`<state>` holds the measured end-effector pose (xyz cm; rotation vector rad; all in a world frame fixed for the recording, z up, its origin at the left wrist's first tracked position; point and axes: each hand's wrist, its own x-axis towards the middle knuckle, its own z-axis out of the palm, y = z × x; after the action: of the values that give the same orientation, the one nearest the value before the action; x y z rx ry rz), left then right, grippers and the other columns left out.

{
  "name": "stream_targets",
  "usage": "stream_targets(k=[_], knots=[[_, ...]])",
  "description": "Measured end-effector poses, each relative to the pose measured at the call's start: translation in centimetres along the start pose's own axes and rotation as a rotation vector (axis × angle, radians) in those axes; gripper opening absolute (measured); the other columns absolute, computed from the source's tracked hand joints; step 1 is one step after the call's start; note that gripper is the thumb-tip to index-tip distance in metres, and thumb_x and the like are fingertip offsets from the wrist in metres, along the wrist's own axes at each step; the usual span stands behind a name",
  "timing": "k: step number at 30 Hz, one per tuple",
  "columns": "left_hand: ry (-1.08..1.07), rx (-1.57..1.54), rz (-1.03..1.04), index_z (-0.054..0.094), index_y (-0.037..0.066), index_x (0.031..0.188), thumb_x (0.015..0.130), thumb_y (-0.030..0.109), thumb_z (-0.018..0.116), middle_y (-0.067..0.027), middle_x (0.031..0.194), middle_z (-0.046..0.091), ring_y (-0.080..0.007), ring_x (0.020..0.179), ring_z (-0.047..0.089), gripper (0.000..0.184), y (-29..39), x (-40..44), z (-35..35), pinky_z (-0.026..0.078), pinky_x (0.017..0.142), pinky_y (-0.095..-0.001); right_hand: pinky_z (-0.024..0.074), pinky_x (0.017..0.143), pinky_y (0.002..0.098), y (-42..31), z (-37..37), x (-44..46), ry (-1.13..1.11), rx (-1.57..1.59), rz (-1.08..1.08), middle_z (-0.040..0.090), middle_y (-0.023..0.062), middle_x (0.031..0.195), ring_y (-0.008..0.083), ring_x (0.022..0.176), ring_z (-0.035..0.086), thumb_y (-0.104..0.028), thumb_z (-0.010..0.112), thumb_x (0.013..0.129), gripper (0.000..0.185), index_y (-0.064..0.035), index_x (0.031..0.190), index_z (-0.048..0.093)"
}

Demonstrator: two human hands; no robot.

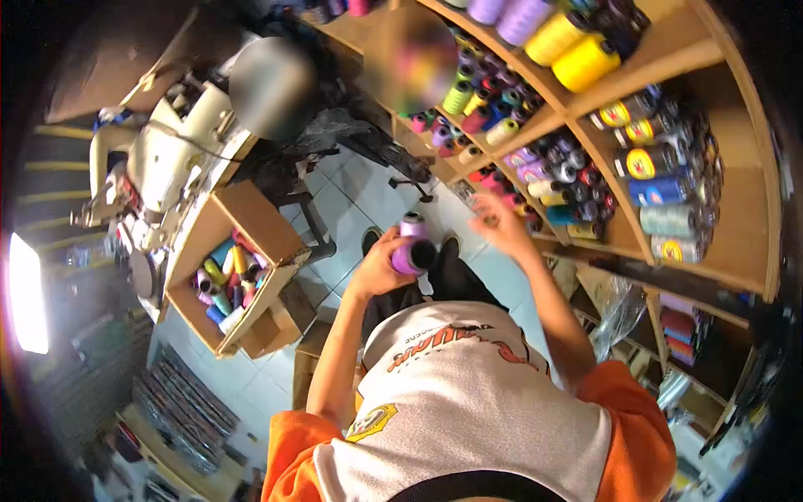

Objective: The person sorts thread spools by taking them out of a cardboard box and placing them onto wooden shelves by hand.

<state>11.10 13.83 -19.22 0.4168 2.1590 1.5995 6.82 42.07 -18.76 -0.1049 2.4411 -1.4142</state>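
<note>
My left hand (381,266) is closed around a purple thread spool (403,258) in front of my waist, its dark round end turned up toward me. Just beyond it shows a lighter purple spool (411,224) with a pale top; whether the same fingers hold it too is hard to make out. My right hand (502,224) is raised beside the shelf, fingers apart and slightly bent, with nothing visible in it. The nearest things to it are small thread spools (523,205) in the lower shelf compartments.
A wooden shelf (569,113) with many coloured thread cones curves along the right. To my left stands an open cardboard box (196,289) of mixed spools, near a sewing machine (180,138). A dark pedal (414,188) lies on the tiled floor (355,197).
</note>
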Motion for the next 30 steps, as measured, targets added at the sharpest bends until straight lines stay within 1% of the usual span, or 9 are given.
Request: stream_targets(k=[3, 9, 11, 16, 20, 24, 27, 29, 30], knots=[[-0.048, 0.037, 0.123, 0.062, 0.011, 0.111, 0.052, 0.009, 0.076, -0.0153, 0.108, 0.052, -0.0346, 0.101, 0.053, 0.061, 1.3, -1.0, -0.9, 0.044, 0.091, -0.0384, 0.0507, 0.075, 0.0294, -4.7, 4.0, 1.1, -0.362, 0.279, -0.059, 0.061, 0.0114, 0.109, 0.0180, 0.093, 0.061, -0.017, 0.071, 0.080, 0.053, -0.0075, 0.129, 0.051], [-0.133, 0.109, 0.193, 0.061, 0.013, 0.116, 0.057, 0.016, 0.080, -0.0172, 0.108, 0.053, -0.0349, 0.102, 0.054, 0.062, 1.3, -3.8, -5.2, 0.044, 0.091, -0.0386, 0.0508, 0.079, 0.0323, -11.6, 6.3, 5.5, -0.732, -0.122, -0.220, 0.064, 0.0113, 0.102, 0.0184, 0.092, 0.062, -0.024, 0.071, 0.080, 0.042, -0.0060, 0.116, 0.060], [-0.165, 0.129, 0.166, 0.060, 0.013, 0.118, 0.058, 0.018, 0.081, -0.0174, 0.110, 0.053, -0.0348, 0.103, 0.054, 0.064, 1.6, -4.3, -8.0, 0.043, 0.093, -0.0382, 0.0500, 0.073, 0.0319, -14.7, 7.5, 6.7, -0.716, -0.193, -0.296, 0.064, 0.0131, 0.094, 0.0191, 0.080, 0.062, -0.030, 0.071, 0.079, 0.040, -0.0033, 0.108, 0.063], [-0.010, -0.087, 0.263, 0.060, 0.005, 0.113, 0.057, 0.010, 0.078, -0.0170, 0.135, 0.044, -0.0331, 0.121, 0.047, 0.060, 1.1, -3.5, -14.8, 0.036, 0.103, -0.0379, 0.0485, 0.069, 0.0310, -18.2, 7.8, 10.3, -0.456, -0.174, -0.381, 0.062, 0.0122, 0.089, 0.0193, 0.079, 0.061, -0.025, 0.070, 0.080, 0.036, -0.0023, 0.107, 0.062], [0.184, -0.270, 0.137, 0.057, 0.005, 0.120, 0.060, 0.001, 0.071, -0.0057, 0.117, 0.060, -0.0143, 0.109, 0.054, 0.062, 1.3, -1.2, -18.9, 0.038, 0.099, -0.0304, 0.0486, 0.070, 0.0262, -19.6, 5.6, 12.9, -0.131, -0.060, -0.348, 0.064, 0.0084, 0.092, 0.0121, 0.078, 0.061, -0.022, 0.068, 0.083, 0.035, 0.0002, 0.109, 0.060], [0.409, -0.359, -0.067, 0.061, 0.004, 0.099, 0.065, 0.006, 0.075, -0.0029, 0.089, 0.065, -0.0116, 0.082, 0.058, 0.037, 0.6, 3.2, -20.8, 0.047, 0.082, -0.0287, 0.0484, 0.063, 0.0241, -18.0, 5.6, 18.9, 0.166, -0.010, -0.216, 0.065, 0.0053, 0.081, 0.0098, 0.068, 0.061, -0.018, 0.066, 0.085, 0.037, 0.0003, 0.116, 0.057], [0.486, -0.437, -0.095, 0.059, 0.002, 0.110, 0.066, 0.010, 0.077, -0.0040, 0.097, 0.065, -0.0107, 0.088, 0.057, 0.048, 0.6, 5.7, -22.5, 0.046, 0.085, -0.0282, 0.0492, 0.065, 0.0294, -16.5, 6.2, 27.3, 0.373, -0.380, -0.466, 0.066, 0.0097, 0.081, 0.0162, 0.072, 0.063, -0.017, 0.066, 0.084, 0.035, -0.0002, 0.114, 0.058], [0.503, -0.486, -0.124, 0.059, 0.003, 0.111, 0.066, 0.011, 0.078, -0.0040, 0.098, 0.065, -0.0110, 0.089, 0.057, 0.049, -0.6, 6.7, -22.8, 0.045, 0.086, -0.0285, 0.0492, 0.067, 0.0315, -16.8, 7.0, 33.3, 0.374, -0.411, -0.420, 0.066, 0.0114, 0.083, 0.0182, 0.074, 0.063, -0.019, 0.066, 0.083, 0.035, -0.0006, 0.112, 0.058], [0.518, -0.498, -0.128, 0.059, 0.003, 0.112, 0.066, 0.012, 0.079, -0.0041, 0.099, 0.065, -0.0112, 0.089, 0.057, 0.050, -1.1, 7.4, -23.6, 0.045, 0.086, -0.0286, 0.0468, 0.076, 0.0434, -17.2, 7.4, 36.3, 0.371, -0.409, -0.337, 0.062, 0.0221, 0.094, 0.0381, 0.088, 0.059, -0.022, 0.068, 0.080, 0.034, -0.0008, 0.105, 0.060]])
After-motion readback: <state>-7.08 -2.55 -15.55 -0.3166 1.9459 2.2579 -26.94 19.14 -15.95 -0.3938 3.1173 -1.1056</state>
